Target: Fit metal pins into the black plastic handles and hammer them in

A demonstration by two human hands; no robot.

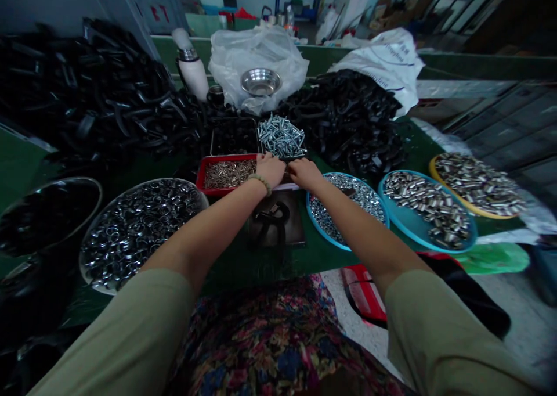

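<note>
My left hand (270, 169), with a beaded bracelet at the wrist, is over the right part of a red tray (201, 178) of small metal pins (228, 174). Just right of it, almost touching, is my right hand (306, 173), at the tray's right end. Both hands have curled fingers with hidden tips, so whatever they hold cannot be made out. Beyond them lies a heap of silvery screws (282, 137). Closer to me, black plastic parts (274, 216) lie on a flat metal plate (296, 233).
Left stands a round tray of shiny rings (130, 227). Blue trays hold small metal pieces (348, 201) and metal cylinders (418, 198); a yellow tray (474, 207) is beyond. Black parts (87, 94) pile high behind, near a flask (194, 74) and a steel bowl (261, 82).
</note>
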